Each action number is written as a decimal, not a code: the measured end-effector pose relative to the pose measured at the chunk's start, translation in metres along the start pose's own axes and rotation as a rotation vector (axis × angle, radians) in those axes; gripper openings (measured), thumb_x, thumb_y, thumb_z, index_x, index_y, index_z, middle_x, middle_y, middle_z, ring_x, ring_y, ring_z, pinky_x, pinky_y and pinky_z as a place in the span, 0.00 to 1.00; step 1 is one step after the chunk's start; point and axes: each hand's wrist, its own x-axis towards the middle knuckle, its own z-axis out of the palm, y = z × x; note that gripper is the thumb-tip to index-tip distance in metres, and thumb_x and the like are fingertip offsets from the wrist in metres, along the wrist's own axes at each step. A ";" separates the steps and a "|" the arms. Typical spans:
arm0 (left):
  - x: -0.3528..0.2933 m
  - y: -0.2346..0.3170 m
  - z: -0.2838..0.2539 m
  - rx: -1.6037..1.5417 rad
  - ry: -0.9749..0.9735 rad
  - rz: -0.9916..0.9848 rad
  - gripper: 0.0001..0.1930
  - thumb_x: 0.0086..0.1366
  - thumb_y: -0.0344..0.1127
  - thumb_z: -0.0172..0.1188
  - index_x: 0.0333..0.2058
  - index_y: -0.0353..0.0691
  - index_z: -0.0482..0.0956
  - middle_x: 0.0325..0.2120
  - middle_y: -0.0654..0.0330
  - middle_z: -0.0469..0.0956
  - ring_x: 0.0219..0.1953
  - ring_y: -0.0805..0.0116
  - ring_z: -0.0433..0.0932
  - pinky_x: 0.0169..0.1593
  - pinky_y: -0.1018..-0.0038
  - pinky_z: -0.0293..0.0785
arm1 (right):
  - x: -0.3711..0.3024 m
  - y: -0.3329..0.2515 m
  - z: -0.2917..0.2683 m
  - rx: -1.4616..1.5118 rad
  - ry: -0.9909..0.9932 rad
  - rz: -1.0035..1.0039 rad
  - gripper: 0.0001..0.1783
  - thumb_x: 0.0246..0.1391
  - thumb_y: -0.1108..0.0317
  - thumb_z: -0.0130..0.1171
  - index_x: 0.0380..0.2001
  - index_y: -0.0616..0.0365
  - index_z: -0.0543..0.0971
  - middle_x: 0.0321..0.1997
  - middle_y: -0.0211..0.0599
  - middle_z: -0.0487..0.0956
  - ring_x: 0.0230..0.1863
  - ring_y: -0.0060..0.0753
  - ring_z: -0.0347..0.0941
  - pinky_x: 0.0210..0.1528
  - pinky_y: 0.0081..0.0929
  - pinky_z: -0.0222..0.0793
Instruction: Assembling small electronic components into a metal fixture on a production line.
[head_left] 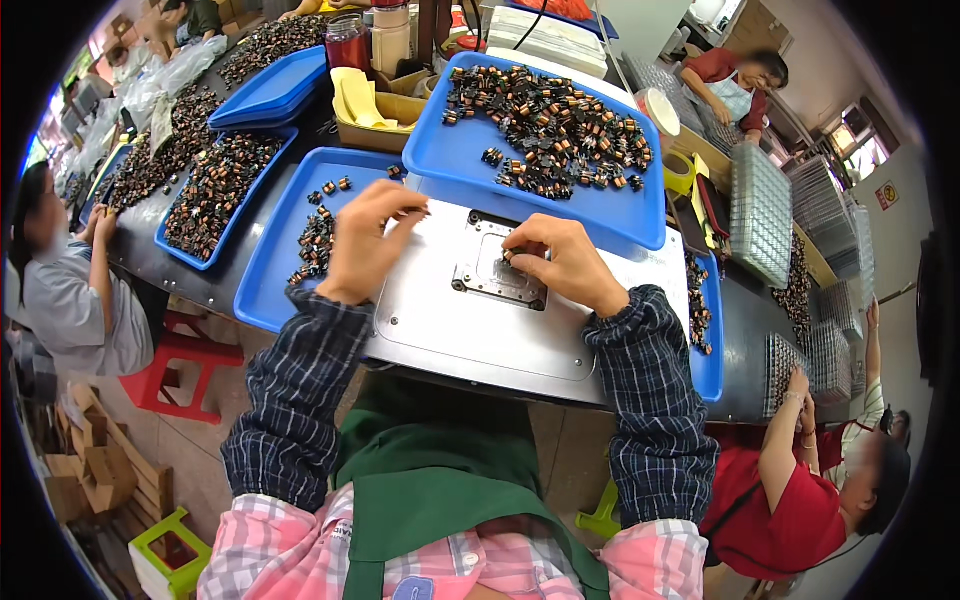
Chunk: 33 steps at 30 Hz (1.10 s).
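Observation:
My right hand pinches a small black-and-copper wound coil between thumb and fingertips, at the metal fixture plate with screws and a raised block. This plate sits on a flat silver metal panel. My left hand is raised over the panel's left edge, its thumb and fingers closed together; a dark speck shows at the tips, too small to name. Beneath that hand, a blue tray holds loose coils. Beyond the fixture, a larger blue tray carries a heap of coils.
Another blue tray lies right of the panel. Clear plastic trays stand stacked at the right. Yellow cloths and a red jar are behind. Co-workers sit left and right, one in a red shirt. A red stool stands left.

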 end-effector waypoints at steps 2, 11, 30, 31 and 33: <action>-0.011 -0.023 -0.016 0.032 0.087 -0.111 0.07 0.49 0.21 0.56 0.31 0.33 0.76 0.27 0.60 0.73 0.28 0.74 0.72 0.33 0.82 0.68 | 0.002 -0.001 0.003 -0.054 0.001 -0.050 0.09 0.39 0.77 0.58 0.29 0.63 0.76 0.27 0.36 0.74 0.27 0.29 0.71 0.31 0.21 0.66; 0.022 -0.020 0.001 0.172 0.107 0.005 0.09 0.50 0.26 0.56 0.33 0.36 0.76 0.32 0.57 0.74 0.35 0.66 0.73 0.39 0.76 0.67 | 0.004 -0.008 0.010 -0.226 0.010 -0.124 0.06 0.41 0.76 0.55 0.27 0.63 0.75 0.27 0.40 0.71 0.29 0.44 0.69 0.31 0.31 0.64; 0.088 -0.038 0.069 0.283 -0.292 -0.073 0.11 0.49 0.34 0.58 0.34 0.41 0.75 0.29 0.58 0.74 0.34 0.61 0.73 0.37 0.69 0.68 | 0.006 0.061 -0.060 0.770 0.467 0.269 0.10 0.54 0.63 0.50 0.32 0.59 0.72 0.27 0.30 0.71 0.27 0.23 0.69 0.19 0.16 0.63; 0.088 -0.036 0.069 0.222 -0.292 -0.083 0.11 0.49 0.33 0.58 0.34 0.41 0.75 0.28 0.57 0.74 0.33 0.62 0.73 0.36 0.69 0.68 | 0.005 0.076 -0.066 0.409 0.498 0.257 0.11 0.51 0.64 0.53 0.35 0.59 0.72 0.27 0.32 0.71 0.28 0.26 0.70 0.23 0.21 0.64; 0.086 -0.033 0.068 0.159 -0.290 -0.096 0.11 0.48 0.33 0.58 0.33 0.40 0.75 0.28 0.57 0.74 0.31 0.62 0.73 0.35 0.69 0.69 | 0.005 0.090 -0.068 0.047 0.514 0.242 0.14 0.47 0.64 0.56 0.38 0.58 0.73 0.27 0.33 0.71 0.30 0.29 0.70 0.27 0.27 0.66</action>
